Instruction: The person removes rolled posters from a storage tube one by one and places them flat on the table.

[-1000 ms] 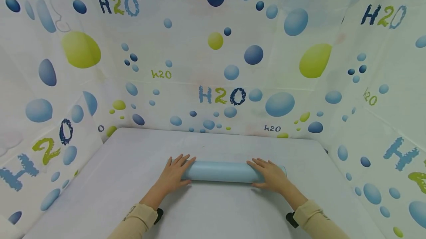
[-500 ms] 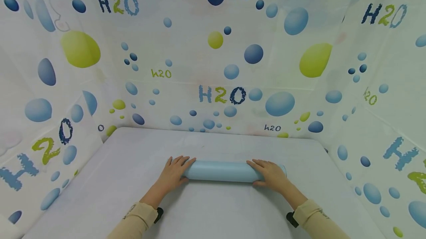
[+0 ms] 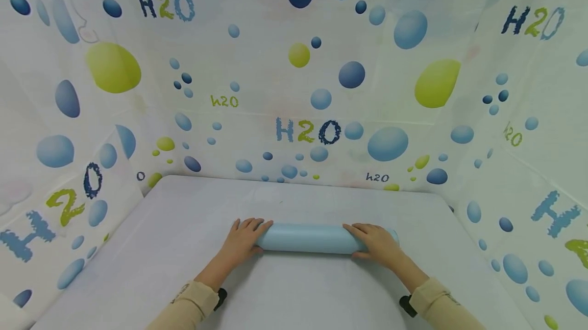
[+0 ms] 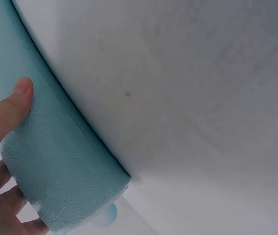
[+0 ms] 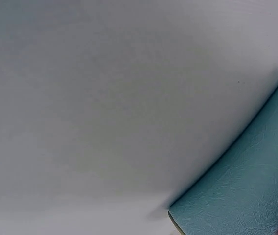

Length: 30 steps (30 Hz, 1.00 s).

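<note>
A light blue rolled-up mat (image 3: 305, 238) with a wrinkled, leathery surface lies crosswise on the white table. My left hand (image 3: 240, 243) grips its left end, fingers over the far side and thumb on the near side. In the left wrist view, the thumb (image 4: 12, 110) lies along the roll (image 4: 65, 166) and several fingertips curl around its opposite side. At the right end, my right hand (image 3: 378, 244) holds the roll the same way. The right wrist view shows that end of the roll (image 5: 242, 191), with most of the hand out of frame.
The white-covered table (image 3: 303, 289) extends around the roll. A white curtain (image 3: 257, 54) printed with blue and green bubbles and "H2O" lettering encloses its back and sides. Beige sleeves (image 3: 188, 304) and dark wrist straps (image 3: 407, 305) sit on both forearms.
The fingers of both hands have lowered and curled closer over the roll, and the thumbs have drawn in along its near side. The roll stays in nearly the same place.
</note>
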Each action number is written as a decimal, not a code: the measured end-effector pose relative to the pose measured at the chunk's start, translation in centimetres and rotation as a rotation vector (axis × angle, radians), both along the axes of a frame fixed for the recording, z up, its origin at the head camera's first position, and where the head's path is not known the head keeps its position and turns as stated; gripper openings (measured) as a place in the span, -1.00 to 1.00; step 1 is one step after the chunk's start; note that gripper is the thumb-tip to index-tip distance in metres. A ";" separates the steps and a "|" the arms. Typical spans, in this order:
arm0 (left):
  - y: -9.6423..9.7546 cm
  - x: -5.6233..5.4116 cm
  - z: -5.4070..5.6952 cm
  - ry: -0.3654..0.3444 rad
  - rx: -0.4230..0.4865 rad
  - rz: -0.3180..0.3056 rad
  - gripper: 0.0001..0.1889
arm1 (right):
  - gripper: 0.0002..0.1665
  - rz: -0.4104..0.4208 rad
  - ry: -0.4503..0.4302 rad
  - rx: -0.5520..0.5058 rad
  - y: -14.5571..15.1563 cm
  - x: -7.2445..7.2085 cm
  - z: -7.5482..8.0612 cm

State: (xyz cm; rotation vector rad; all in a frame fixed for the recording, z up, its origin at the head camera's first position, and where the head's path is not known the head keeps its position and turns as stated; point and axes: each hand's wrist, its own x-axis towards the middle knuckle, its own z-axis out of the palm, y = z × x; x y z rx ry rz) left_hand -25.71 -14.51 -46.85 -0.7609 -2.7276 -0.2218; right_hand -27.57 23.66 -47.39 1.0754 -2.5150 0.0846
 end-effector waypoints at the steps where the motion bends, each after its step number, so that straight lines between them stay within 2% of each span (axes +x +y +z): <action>1: 0.1 0.1 0.0 0.002 -0.007 0.001 -0.26 | -0.07 -0.003 -0.008 0.001 0.1 0.1 0.0; 5: 0.7 0.5 0.1 0.010 -0.022 0.005 -0.26 | -0.08 -0.011 -0.034 0.011 0.7 0.5 0.1; 11: 1.7 1.1 0.1 0.020 -0.037 0.008 -0.26 | -0.08 -0.009 -0.026 0.015 1.5 1.1 0.1; 20: 3.1 2.2 0.4 0.027 -0.040 -0.002 -0.26 | -0.04 0.038 0.059 -0.006 2.9 1.9 -0.2; 30: 3.9 2.6 0.3 0.008 -0.070 0.007 -0.26 | -0.06 -0.012 -0.010 0.017 3.8 2.8 0.0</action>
